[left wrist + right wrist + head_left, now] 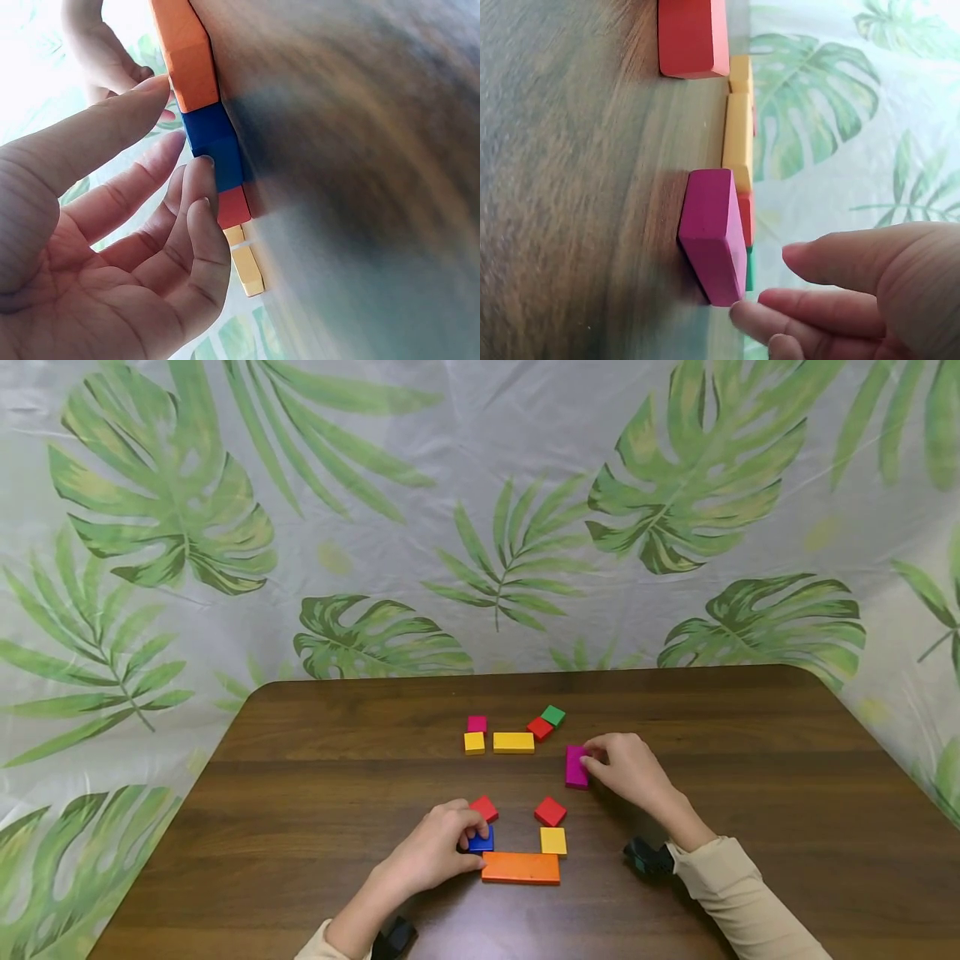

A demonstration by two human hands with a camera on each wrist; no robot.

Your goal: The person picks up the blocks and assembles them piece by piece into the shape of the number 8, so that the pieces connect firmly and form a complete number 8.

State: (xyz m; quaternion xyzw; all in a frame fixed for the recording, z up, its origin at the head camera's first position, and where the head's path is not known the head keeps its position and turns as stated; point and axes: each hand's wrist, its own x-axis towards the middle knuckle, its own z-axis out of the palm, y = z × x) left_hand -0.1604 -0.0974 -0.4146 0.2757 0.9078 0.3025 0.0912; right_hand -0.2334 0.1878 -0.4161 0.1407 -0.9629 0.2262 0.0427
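My left hand (pixel 431 852) touches the blue block (pixel 480 839) with its fingertips. In the left wrist view its thumb (pixel 120 112) is at the end of the orange block (pixel 187 64), which lies against the blue one. A red block (pixel 485 808) sits just beyond the blue, partly covered by the fingers. My right hand (pixel 626 768) is at the right side of the purple block (pixel 576 767), which lies flat. In the right wrist view one fingertip meets the end of the purple block, while the thumb (pixel 825 259) stands apart from it.
Another red block (pixel 551 812) and a yellow block (pixel 553 841) stand in line above the orange block's right end. Farther back lie a long yellow block (pixel 513 743), a small yellow (pixel 474 743), a pink (pixel 477 724), a red (pixel 539 728) and a green (pixel 553 716) block.
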